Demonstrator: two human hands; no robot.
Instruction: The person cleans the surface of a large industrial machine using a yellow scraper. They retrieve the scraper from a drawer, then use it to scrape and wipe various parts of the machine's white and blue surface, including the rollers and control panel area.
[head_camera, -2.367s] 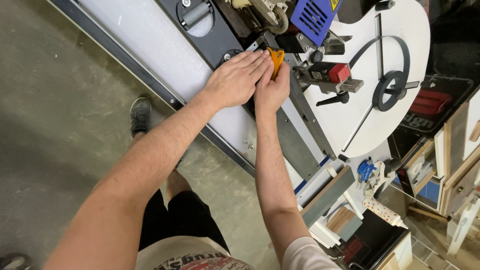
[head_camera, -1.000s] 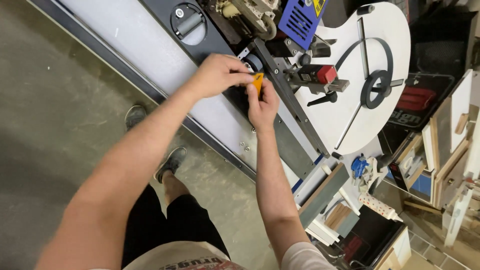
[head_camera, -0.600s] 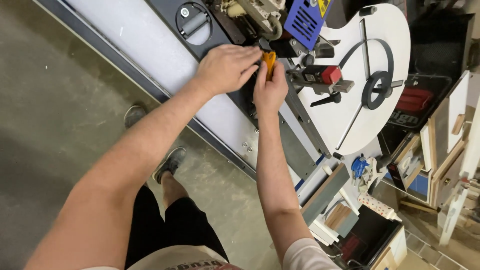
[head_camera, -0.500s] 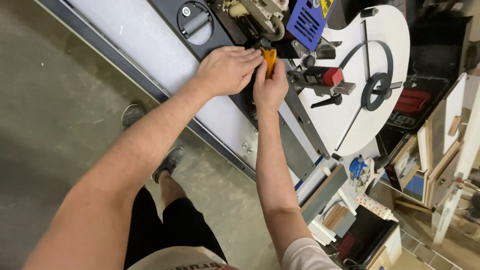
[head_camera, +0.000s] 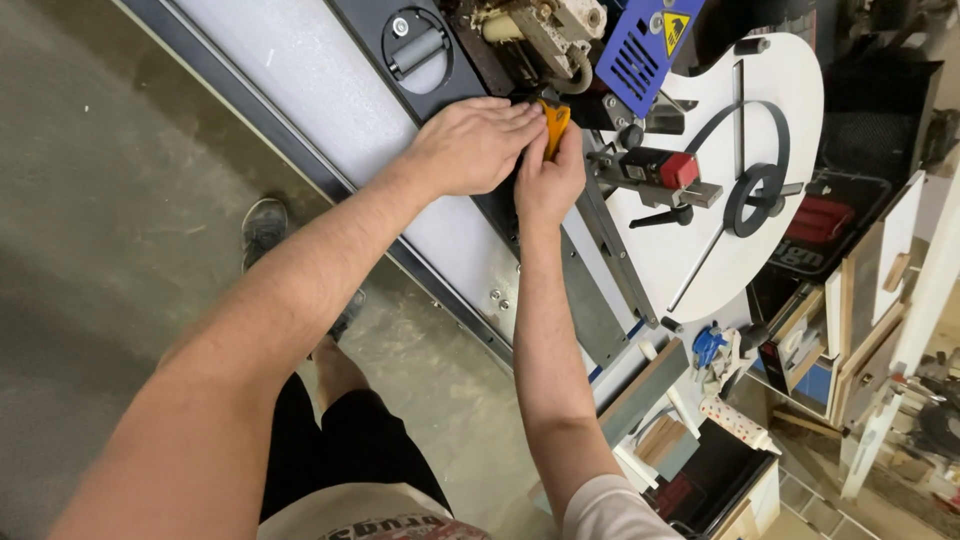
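Both my hands meet at the edge of a workshop machine with a white panel (head_camera: 300, 80). My right hand (head_camera: 548, 180) is closed around a small orange tool (head_camera: 555, 122), its tip pressed against the machine's dark track. My left hand (head_camera: 475, 145) lies flat over the same spot, fingers touching the orange tool and covering the part beneath. Just beyond the fingers sit a blue vented cover (head_camera: 640, 50) and a beige mechanism (head_camera: 530, 30).
A white round disc (head_camera: 740, 190) carries a coil of black band (head_camera: 755, 185). A red-tipped lever (head_camera: 665, 170) sits right of my hands. Boxes, a blue clamp (head_camera: 708, 345) and wooden pieces crowd the lower right. Concrete floor and my shoe (head_camera: 262, 228) lie left.
My left hand lifted off briefly, then came back down over the orange tool. Both hands now sit slightly higher against the machine; my feet shifted.
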